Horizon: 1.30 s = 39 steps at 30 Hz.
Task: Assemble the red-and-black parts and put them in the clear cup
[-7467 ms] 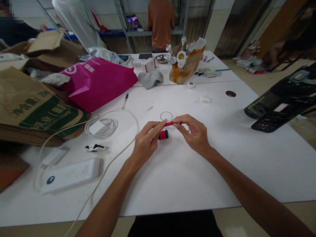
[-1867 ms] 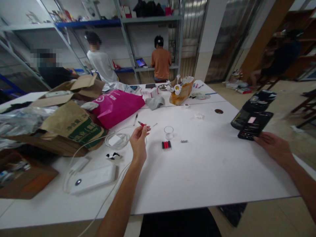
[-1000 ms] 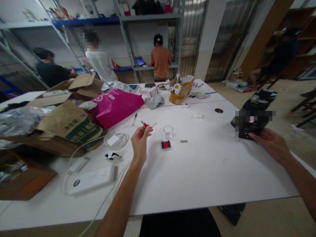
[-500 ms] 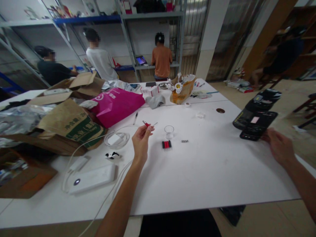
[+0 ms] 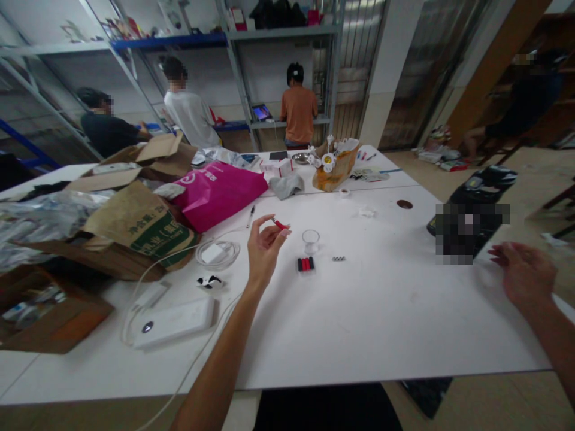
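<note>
My left hand (image 5: 266, 248) is raised over the table, its fingers pinching a slim red pen-like tool (image 5: 280, 224) with a silver end; its exact kind is unclear. Just to the right stands a small clear glass cup (image 5: 310, 240). In front of the cup lies a clear case with red and black cylinders (image 5: 306, 264), and a short row of tiny metal pieces (image 5: 338, 258) sits beside it. My right hand (image 5: 530, 272) is at the right, fingers loosely apart and holding nothing, close to a phone (image 5: 467, 233) on a black stand (image 5: 485, 179). The phone is partly blurred out.
A white power bank (image 5: 175, 323), coiled white cable (image 5: 218, 254) and black-and-white small item (image 5: 210, 282) lie left. Beyond are a pink bag (image 5: 220, 191), paper sack (image 5: 144, 221) and cardboard box (image 5: 58, 323). A pen (image 5: 250, 216) lies behind my left hand. Several people sit farther off.
My right hand has come away from the phone, moving slightly right and down. My left hand still pinches the red tool, which has turned, and its thin metal tip no longer shows clearly.
</note>
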### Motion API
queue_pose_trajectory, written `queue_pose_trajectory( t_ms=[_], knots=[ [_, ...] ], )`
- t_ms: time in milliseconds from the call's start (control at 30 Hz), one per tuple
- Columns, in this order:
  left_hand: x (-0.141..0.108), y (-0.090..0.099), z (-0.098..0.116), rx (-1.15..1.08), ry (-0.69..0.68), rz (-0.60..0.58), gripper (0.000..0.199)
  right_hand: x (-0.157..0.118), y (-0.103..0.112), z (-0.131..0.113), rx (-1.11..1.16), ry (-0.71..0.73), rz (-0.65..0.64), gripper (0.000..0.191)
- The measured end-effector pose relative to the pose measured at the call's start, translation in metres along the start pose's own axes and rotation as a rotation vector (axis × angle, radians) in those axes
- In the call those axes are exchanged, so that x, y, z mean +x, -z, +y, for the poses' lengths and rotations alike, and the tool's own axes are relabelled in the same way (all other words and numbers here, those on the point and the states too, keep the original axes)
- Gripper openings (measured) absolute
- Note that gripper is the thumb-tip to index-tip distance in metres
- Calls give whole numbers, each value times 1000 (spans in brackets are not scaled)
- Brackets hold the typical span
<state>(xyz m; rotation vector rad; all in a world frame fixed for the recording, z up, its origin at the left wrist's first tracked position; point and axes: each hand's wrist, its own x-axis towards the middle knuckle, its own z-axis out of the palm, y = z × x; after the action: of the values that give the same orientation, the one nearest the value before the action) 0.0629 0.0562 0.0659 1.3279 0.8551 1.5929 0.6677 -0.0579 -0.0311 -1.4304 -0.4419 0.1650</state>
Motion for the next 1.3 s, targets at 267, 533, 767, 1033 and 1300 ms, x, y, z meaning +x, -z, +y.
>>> queue_pose_trajectory(
  t_ms=[267,533,767,1033,1300],
  knots=[
    [40,-22,-3,449,-185,-324,26,0,6,8,35,36,-32,40],
    [41,-19,-22,775,-281,-447,8,-4,8,6,18,61,-39,45],
    [35,-9,-26,859,-335,-453,9,-9,6,0,8,99,6,48],
    [26,0,-20,948,-436,-482,14,-15,9,-5,-74,189,73,49],
    [0,44,-32,846,-268,-539,40,-88,0,-25,-190,370,-82,54]
  ],
)
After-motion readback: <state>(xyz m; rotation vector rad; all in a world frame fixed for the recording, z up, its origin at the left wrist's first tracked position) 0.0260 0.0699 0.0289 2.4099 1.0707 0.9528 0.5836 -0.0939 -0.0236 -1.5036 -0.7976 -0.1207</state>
